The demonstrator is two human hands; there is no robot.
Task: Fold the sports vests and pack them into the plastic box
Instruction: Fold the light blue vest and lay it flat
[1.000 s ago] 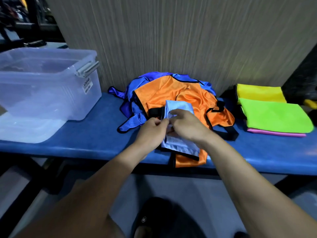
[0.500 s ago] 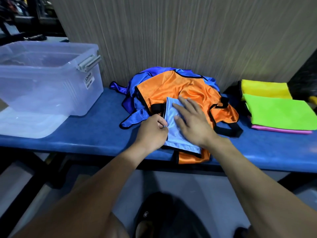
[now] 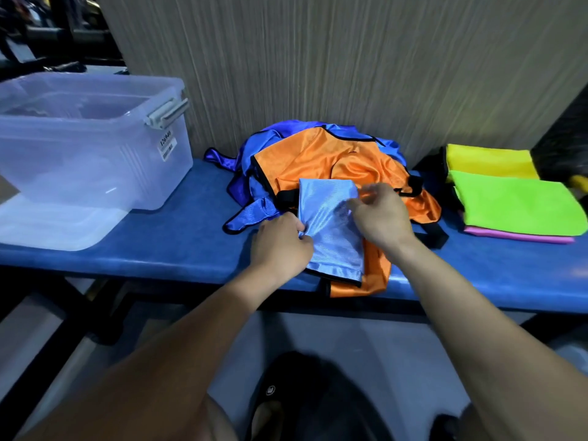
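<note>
In the head view, the left hand [image 3: 280,241] pinches the left edge of the light blue vest [image 3: 334,230], which lies on the orange vest [image 3: 334,160] at the bench's [image 3: 159,246] front edge. The right hand [image 3: 380,214] hovers above it, fingers loosely curled and holding nothing. Half a second ago that hand pressed flat on the vest; it has since lifted.

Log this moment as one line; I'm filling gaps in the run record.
stage: folding | left hand: pinches light blue vest | right hand: over vest, grip unclear | plastic box: open

Bare blue padded bench top [image 3: 178,246] lies between the clear plastic box [image 3: 95,160] and the heaped orange and blue vests [image 3: 321,160]; the box seemingly stands open-topped.
</note>
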